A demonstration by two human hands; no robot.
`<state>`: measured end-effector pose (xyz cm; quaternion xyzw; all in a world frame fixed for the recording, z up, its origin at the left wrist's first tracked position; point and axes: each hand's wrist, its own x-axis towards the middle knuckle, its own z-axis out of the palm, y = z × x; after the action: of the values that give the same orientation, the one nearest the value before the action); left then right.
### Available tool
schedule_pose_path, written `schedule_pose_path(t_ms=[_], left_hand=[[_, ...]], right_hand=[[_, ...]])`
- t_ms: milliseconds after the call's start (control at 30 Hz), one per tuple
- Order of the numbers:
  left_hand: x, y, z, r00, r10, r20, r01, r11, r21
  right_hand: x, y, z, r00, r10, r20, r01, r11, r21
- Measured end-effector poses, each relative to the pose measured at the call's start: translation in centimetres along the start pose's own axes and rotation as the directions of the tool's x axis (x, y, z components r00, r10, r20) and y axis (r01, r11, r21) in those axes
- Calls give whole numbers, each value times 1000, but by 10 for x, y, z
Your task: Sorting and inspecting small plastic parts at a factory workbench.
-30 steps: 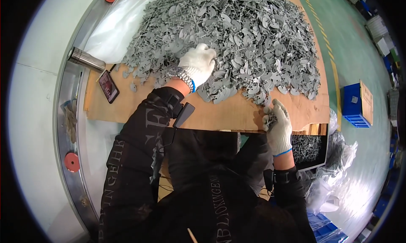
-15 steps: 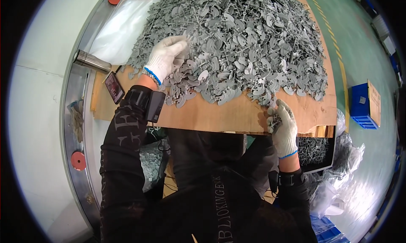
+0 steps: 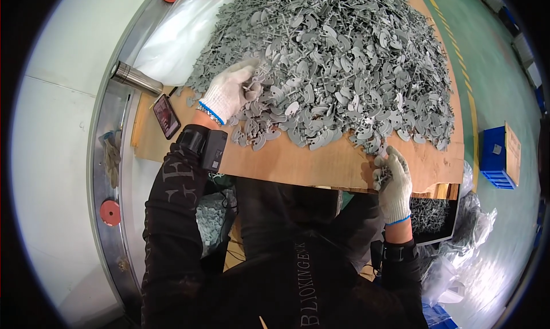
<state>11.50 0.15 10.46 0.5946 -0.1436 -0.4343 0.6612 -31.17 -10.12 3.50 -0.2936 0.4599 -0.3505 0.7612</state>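
A large heap of small grey parts (image 3: 338,65), flat curved plates with thin stems, covers most of the wooden tabletop (image 3: 275,163). My left hand (image 3: 226,94), in a white knitted glove with a blue cuff, reaches to the heap's near left edge. Its fingers are bent in at the parts, and a grey part seems pinched between them, partly hidden. Over the table's front edge at the right, my right hand (image 3: 395,188), gloved alike, curls around several grey parts (image 3: 382,177). These parts show between its thumb and fingers.
Left of the heap lie a clear plastic bag (image 3: 177,39), a steel flask (image 3: 137,78) and a phone (image 3: 166,117). A dark bin of grey parts (image 3: 429,217) sits below the right table edge. Farther right are plastic wrap (image 3: 472,220) and a blue crate (image 3: 499,157).
The whole view has shifted slightly, so everything sits lower and to the right. My left fingers have curled in at the heap; my right hand keeps its grip on the parts.
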Motion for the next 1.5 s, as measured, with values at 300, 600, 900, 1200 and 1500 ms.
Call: schedule_pose_path(t_ms=[300,600,900,1200,1500], left_hand=[[4,0,-27,983,-96,155,123,977,-175],[-7,0,-35,962,5,275,13,998,-61],[6,4,-57,994,111,-14,-105,968,229],[-10,-15,-52,886,413,211,-287,133,949],[-6,-15,1,977,147,157,-151,-50,987]], right_hand=[[1,1,0,1000,-4,13,4,1000,-19],[-3,0,4,999,-28,14,28,999,17],[-4,1,3,998,-50,28,50,999,-1],[-3,3,1,999,-51,-5,51,998,-29],[0,8,1,998,-61,1,61,998,-36]])
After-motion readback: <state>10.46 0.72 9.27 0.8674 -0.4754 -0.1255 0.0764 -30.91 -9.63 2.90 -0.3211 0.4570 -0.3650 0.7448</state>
